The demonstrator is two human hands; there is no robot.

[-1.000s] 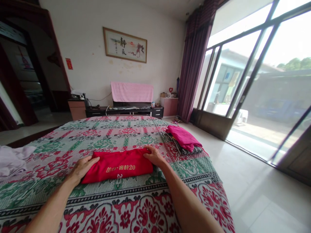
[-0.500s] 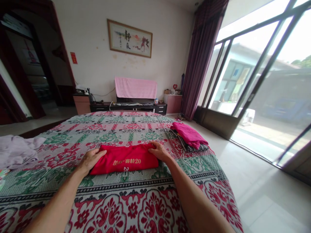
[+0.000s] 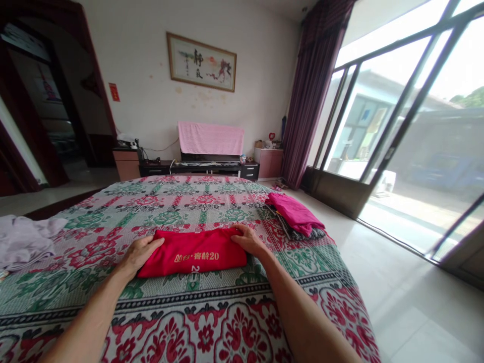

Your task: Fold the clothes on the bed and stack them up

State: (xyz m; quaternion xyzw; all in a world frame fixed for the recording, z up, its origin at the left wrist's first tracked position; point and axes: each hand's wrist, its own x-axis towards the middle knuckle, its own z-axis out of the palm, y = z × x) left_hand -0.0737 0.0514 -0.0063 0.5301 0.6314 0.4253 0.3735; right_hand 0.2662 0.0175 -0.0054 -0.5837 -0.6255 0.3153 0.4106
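A red garment with gold printed characters [image 3: 196, 247], folded into a long flat bundle, lies on the patterned bedspread [image 3: 181, 325] in front of me. At its far left corner, my left hand [image 3: 141, 252] grips the cloth, thumb on top and fingers tucked underneath. The far right corner is pinched by my right hand [image 3: 248, 240] in the same way. Both sets of fingers are partly hidden by the fabric.
To the right, folded clothes with a pink garment [image 3: 297, 214] on top lie near the bed's edge. A crumpled pale lilac cloth [image 3: 26, 242] is at the left. Beyond the bed stands a low cabinet [image 3: 155, 169], with a pink towel [image 3: 212, 137] draped above it.
Both hands keep their hold on the red garment's corners. The whole scene sits slightly lower in the picture; otherwise little differs.
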